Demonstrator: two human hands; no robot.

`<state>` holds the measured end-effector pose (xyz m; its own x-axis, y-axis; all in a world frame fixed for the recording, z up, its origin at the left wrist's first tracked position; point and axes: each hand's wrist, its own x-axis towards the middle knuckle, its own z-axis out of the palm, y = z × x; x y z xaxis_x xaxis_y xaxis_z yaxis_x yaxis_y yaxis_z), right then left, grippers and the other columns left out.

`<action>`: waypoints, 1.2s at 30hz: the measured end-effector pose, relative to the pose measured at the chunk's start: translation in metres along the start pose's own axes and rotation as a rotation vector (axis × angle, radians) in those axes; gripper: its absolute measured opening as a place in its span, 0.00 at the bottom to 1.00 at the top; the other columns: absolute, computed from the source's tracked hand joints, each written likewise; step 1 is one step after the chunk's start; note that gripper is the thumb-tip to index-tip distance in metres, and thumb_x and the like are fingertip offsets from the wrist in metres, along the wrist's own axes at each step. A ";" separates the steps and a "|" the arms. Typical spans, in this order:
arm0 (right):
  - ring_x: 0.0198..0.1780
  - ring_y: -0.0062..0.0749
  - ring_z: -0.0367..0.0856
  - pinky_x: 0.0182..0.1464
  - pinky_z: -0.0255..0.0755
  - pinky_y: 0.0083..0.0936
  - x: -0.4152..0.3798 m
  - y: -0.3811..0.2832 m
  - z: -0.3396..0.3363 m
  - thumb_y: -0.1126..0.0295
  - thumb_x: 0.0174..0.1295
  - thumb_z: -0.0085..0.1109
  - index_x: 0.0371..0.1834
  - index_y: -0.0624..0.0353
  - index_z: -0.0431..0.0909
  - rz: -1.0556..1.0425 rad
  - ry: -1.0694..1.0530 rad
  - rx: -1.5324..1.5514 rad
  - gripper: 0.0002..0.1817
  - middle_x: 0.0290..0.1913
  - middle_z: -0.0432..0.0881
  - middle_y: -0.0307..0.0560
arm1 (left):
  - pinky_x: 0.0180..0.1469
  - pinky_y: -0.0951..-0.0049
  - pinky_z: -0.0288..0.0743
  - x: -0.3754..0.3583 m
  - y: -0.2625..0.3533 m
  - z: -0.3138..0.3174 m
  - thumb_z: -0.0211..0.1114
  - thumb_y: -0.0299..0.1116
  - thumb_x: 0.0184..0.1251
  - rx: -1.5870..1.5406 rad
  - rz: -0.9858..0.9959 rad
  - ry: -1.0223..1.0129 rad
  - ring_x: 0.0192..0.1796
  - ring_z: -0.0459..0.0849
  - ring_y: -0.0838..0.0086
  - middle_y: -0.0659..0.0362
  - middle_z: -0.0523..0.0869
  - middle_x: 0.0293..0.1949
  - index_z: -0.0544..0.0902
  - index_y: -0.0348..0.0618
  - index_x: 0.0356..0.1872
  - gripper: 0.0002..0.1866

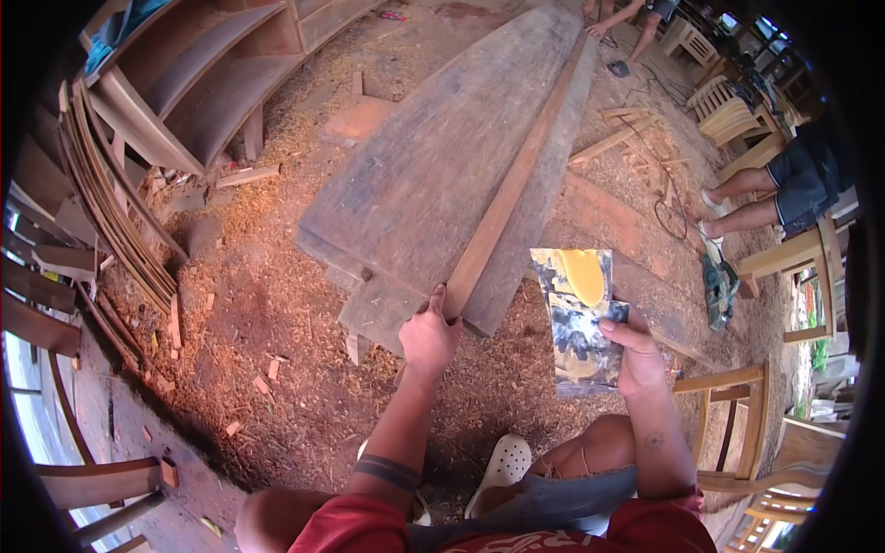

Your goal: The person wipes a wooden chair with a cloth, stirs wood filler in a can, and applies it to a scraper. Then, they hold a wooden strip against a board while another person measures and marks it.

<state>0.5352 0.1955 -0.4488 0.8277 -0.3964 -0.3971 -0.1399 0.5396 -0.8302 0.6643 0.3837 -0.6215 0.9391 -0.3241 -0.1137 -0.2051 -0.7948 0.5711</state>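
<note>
My left hand is closed around the near end of a long, narrow wooden board. The board lies lengthwise over a wide, worn wooden tabletop. In my right hand is a flat, paint-stained rectangular sheet, gripped at its right edge with the thumb on top. A thick smear of yellow paste covers its upper part. The sheet is held up to the right of the tabletop's near end. Some fingers of my right hand are hidden behind it.
At the board's far end is another person's hand. A second person's legs show at the right, near a power tool. Wooden shelving and bent wood strips stand left. Wood shavings cover the ground; a chair frame is lower right.
</note>
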 end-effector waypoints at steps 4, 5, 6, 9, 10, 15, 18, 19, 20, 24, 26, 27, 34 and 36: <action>0.53 0.34 0.77 0.57 0.69 0.33 0.002 0.002 -0.009 0.80 0.51 0.60 0.65 0.65 0.62 0.024 0.020 0.000 0.34 0.53 0.78 0.47 | 0.40 0.59 0.80 0.002 0.004 -0.002 0.67 0.42 0.51 0.031 -0.005 -0.038 0.36 0.86 0.55 0.48 0.86 0.36 0.72 0.50 0.63 0.33; 0.53 0.34 0.77 0.57 0.69 0.33 0.001 0.001 -0.009 0.80 0.51 0.60 0.65 0.65 0.62 0.028 0.035 0.007 0.34 0.52 0.78 0.47 | 0.41 0.59 0.80 0.001 0.004 -0.002 0.67 0.43 0.51 0.031 -0.010 -0.047 0.36 0.86 0.55 0.48 0.86 0.36 0.72 0.50 0.63 0.33; 0.53 0.34 0.77 0.57 0.69 0.33 0.000 0.000 -0.008 0.80 0.51 0.61 0.65 0.65 0.62 0.033 0.047 0.015 0.34 0.52 0.78 0.47 | 0.41 0.59 0.79 0.001 0.003 0.000 0.67 0.43 0.51 0.034 0.006 -0.020 0.36 0.86 0.55 0.48 0.86 0.36 0.72 0.51 0.63 0.33; 0.52 0.34 0.77 0.57 0.70 0.33 -0.002 -0.001 -0.006 0.81 0.51 0.61 0.65 0.64 0.61 0.038 0.048 0.040 0.35 0.51 0.78 0.47 | 0.41 0.60 0.80 0.001 0.005 0.001 0.70 0.43 0.47 0.023 -0.010 0.019 0.37 0.86 0.55 0.48 0.86 0.35 0.77 0.51 0.58 0.32; 0.52 0.34 0.77 0.57 0.70 0.33 0.000 0.001 -0.010 0.80 0.51 0.61 0.65 0.64 0.61 0.044 0.039 0.043 0.35 0.51 0.78 0.47 | 0.41 0.60 0.80 0.001 0.004 0.002 0.70 0.43 0.46 0.027 -0.009 0.022 0.37 0.86 0.55 0.48 0.86 0.34 0.77 0.51 0.58 0.32; 0.54 0.34 0.77 0.57 0.70 0.33 -0.002 -0.004 -0.006 0.80 0.51 0.62 0.66 0.64 0.60 0.072 -0.010 0.056 0.36 0.52 0.78 0.48 | 0.41 0.60 0.80 0.002 0.001 0.005 0.71 0.43 0.45 0.019 0.000 0.044 0.36 0.86 0.56 0.48 0.86 0.33 0.79 0.50 0.56 0.32; 0.55 0.34 0.77 0.58 0.70 0.34 -0.002 -0.005 -0.004 0.80 0.51 0.62 0.66 0.65 0.60 0.074 -0.016 0.063 0.36 0.53 0.78 0.49 | 0.41 0.61 0.80 0.001 0.004 0.004 0.71 0.43 0.44 0.025 0.006 0.059 0.36 0.86 0.56 0.48 0.87 0.34 0.79 0.50 0.56 0.32; 0.55 0.35 0.77 0.58 0.71 0.34 -0.002 -0.004 -0.004 0.80 0.51 0.62 0.66 0.65 0.59 0.070 -0.020 0.068 0.36 0.53 0.78 0.49 | 0.42 0.61 0.80 0.001 0.004 0.003 0.71 0.43 0.44 0.018 0.008 0.060 0.36 0.86 0.56 0.48 0.87 0.34 0.79 0.49 0.56 0.32; 0.55 0.35 0.77 0.58 0.71 0.34 -0.002 -0.004 -0.004 0.81 0.51 0.62 0.66 0.65 0.59 0.066 -0.024 0.072 0.37 0.53 0.78 0.49 | 0.42 0.61 0.80 0.001 0.004 0.003 0.71 0.43 0.44 0.010 0.011 0.061 0.37 0.86 0.56 0.48 0.87 0.34 0.79 0.49 0.56 0.32; 0.51 0.37 0.78 0.55 0.72 0.35 -0.005 -0.006 0.001 0.81 0.50 0.60 0.64 0.64 0.61 0.075 0.006 0.091 0.34 0.49 0.78 0.50 | 0.39 0.59 0.80 0.000 0.000 0.004 0.69 0.43 0.49 0.032 0.061 0.054 0.34 0.86 0.55 0.48 0.86 0.34 0.75 0.50 0.59 0.32; 0.51 0.37 0.78 0.55 0.72 0.36 -0.005 -0.006 0.001 0.81 0.50 0.60 0.64 0.64 0.60 0.068 0.005 0.085 0.35 0.49 0.78 0.50 | 0.39 0.59 0.80 -0.001 -0.001 0.005 0.69 0.43 0.49 0.031 0.063 0.065 0.34 0.86 0.55 0.48 0.86 0.33 0.76 0.50 0.59 0.32; 0.51 0.37 0.78 0.56 0.72 0.36 -0.005 -0.006 0.001 0.81 0.50 0.60 0.65 0.65 0.60 0.065 0.006 0.082 0.35 0.49 0.78 0.51 | 0.38 0.59 0.80 0.000 0.000 0.005 0.69 0.43 0.49 0.030 0.064 0.069 0.33 0.86 0.54 0.48 0.86 0.33 0.76 0.50 0.59 0.32; 0.54 0.36 0.78 0.57 0.72 0.36 -0.003 -0.006 -0.002 0.82 0.51 0.59 0.67 0.64 0.57 0.069 -0.070 0.114 0.37 0.53 0.77 0.51 | 0.38 0.59 0.80 0.000 0.002 0.005 0.69 0.44 0.48 0.034 0.053 0.068 0.33 0.86 0.55 0.48 0.86 0.32 0.76 0.50 0.59 0.32; 0.52 0.37 0.78 0.55 0.73 0.36 -0.003 -0.005 0.000 0.81 0.50 0.59 0.65 0.64 0.59 0.068 -0.056 0.109 0.35 0.51 0.77 0.52 | 0.38 0.59 0.80 -0.001 0.002 0.004 0.69 0.44 0.48 0.033 0.059 0.070 0.33 0.86 0.55 0.48 0.86 0.32 0.76 0.50 0.59 0.32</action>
<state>0.5333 0.1943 -0.4435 0.8476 -0.3163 -0.4260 -0.1391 0.6424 -0.7536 0.6621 0.3802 -0.6235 0.9419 -0.3351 -0.0234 -0.2682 -0.7921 0.5483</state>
